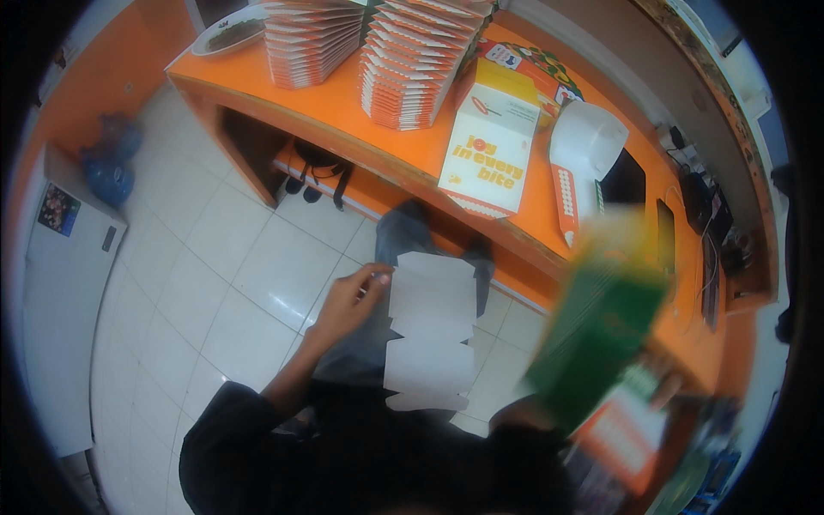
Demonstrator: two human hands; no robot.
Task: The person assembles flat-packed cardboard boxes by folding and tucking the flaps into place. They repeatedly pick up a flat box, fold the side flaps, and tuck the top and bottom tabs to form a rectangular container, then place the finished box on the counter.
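Observation:
A white cardboard carton blank [431, 296] lies unfolded across my lap, plain side up. At its upper left edge is my left hand [350, 302], its fingers curled and thumb and fingertips pinched together at the cardboard. To the right, a green carton with a yellow end [596, 322] is smeared by motion and covers most of my right forearm. Part of my right hand [666, 388] shows beside the green carton's lower right edge. It is blurred, and I cannot tell its grip. Just below it is an orange and white carton piece [622, 438].
Two tall stacks of nested cartons [403, 73] stand on the orange desk [227, 86], beside a plate [227, 33]. A white and yellow carton [491, 142], a white carton piece [588, 142] and a dark tablet [624, 182] lie further right. Blue bottles [110, 163] stand far left.

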